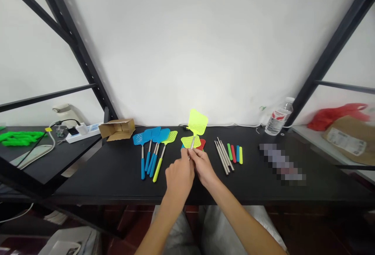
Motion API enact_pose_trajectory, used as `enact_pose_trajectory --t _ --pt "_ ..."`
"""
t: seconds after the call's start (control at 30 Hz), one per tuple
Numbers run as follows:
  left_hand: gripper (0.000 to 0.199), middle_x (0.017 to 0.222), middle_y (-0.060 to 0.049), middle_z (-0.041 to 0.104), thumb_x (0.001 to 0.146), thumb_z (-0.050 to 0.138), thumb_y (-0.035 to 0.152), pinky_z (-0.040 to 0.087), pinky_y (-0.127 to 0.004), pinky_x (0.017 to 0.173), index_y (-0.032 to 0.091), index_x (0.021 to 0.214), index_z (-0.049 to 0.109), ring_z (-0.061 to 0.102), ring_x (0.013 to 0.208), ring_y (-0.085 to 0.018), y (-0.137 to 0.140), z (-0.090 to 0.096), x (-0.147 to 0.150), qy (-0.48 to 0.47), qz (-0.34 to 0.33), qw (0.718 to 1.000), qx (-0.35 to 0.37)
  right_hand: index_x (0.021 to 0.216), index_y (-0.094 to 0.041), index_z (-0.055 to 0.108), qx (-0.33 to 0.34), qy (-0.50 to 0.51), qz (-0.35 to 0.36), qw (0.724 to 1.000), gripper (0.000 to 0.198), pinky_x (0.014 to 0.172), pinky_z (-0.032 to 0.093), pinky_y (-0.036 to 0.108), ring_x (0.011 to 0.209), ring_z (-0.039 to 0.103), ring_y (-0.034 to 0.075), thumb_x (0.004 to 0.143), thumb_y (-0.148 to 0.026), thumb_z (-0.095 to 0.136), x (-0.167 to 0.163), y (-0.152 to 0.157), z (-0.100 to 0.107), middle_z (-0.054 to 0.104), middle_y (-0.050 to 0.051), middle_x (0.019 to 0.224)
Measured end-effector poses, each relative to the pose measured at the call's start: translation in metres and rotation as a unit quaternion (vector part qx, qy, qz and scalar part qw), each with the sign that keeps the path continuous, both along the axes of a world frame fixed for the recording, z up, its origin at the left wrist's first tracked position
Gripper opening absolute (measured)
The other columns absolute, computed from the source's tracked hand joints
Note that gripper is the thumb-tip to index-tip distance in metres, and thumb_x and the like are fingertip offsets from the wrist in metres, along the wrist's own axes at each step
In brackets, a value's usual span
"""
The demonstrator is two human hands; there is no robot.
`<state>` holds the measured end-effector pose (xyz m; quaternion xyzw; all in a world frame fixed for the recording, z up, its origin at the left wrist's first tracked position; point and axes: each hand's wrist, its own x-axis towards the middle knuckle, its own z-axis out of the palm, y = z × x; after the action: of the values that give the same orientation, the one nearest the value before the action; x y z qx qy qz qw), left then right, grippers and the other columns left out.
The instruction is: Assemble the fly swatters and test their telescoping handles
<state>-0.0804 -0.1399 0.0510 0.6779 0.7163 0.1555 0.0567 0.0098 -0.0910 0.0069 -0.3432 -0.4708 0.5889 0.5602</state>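
Observation:
My left hand and my right hand meet at the middle of the desk, both closed around the metal rod of a yellow-green fly swatter. Its mesh head points up and away from me. The lower part of the rod is hidden by my fingers. Just beyond my hands lie more swatter heads, a yellow-green one and a red one, partly covered. To the left, blue fly swatters with blue grips lie beside a finished-looking yellow-green swatter.
Right of my hands lie several metal rods and short coloured grips. A water bottle stands at the back right. An open cardboard box sits back left, near a power strip. Black shelf posts flank the desk.

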Motion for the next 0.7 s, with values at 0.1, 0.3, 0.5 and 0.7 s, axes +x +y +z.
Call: enact_pose_trajectory --t 0.1,0.3,0.5,0.7 --pt "0.041 0.082 -0.014 0.07 0.099 0.028 0.042 0.04 -0.032 0.067 0.018 0.12 0.054 0.067 0.076 -0.03 -0.008 -0.01 0.012 -0.084 -0.025 0.996 0.012 0.079 -0.02 0.059 -0.035 0.129 -0.042 0.99 0.037 0.061 0.044 0.027 0.067 0.054 0.015 0.077 -0.056 0.071 0.003 -0.004 0.005 0.059 0.001 0.075" --pt "0.045 0.061 -0.001 0.054 0.097 0.033 0.058 0.035 -0.025 0.055 0.021 0.085 0.057 0.05 0.054 -0.015 -0.026 -0.044 0.031 -0.458 -0.138 0.878 -0.027 0.074 -0.024 0.047 -0.019 0.207 -0.103 0.973 0.035 0.049 0.036 0.026 0.047 0.024 0.01 0.087 -0.052 0.062 0.051 0.001 0.03 0.022 -0.008 0.06" --pt "0.045 0.063 0.0 0.056 0.094 0.041 0.057 0.032 -0.024 0.055 0.021 0.081 0.065 0.05 0.057 -0.014 -0.025 -0.053 0.015 -0.457 -0.114 0.882 -0.008 0.086 -0.022 0.058 0.005 0.176 -0.095 0.98 0.023 0.04 0.023 0.02 0.045 0.021 0.007 0.085 -0.042 0.068 0.117 0.005 0.037 0.028 -0.008 0.061" --pt "0.032 0.082 -0.005 0.07 0.092 0.05 0.045 0.037 -0.027 0.068 0.023 0.104 0.07 0.063 0.078 -0.022 0.029 -0.031 0.009 -0.303 -0.075 0.948 0.065 0.105 -0.02 0.062 -0.057 0.066 -0.089 0.992 0.04 0.038 0.027 0.018 0.046 0.04 0.006 0.077 -0.044 0.076 0.12 -0.018 0.007 0.051 -0.005 0.067"
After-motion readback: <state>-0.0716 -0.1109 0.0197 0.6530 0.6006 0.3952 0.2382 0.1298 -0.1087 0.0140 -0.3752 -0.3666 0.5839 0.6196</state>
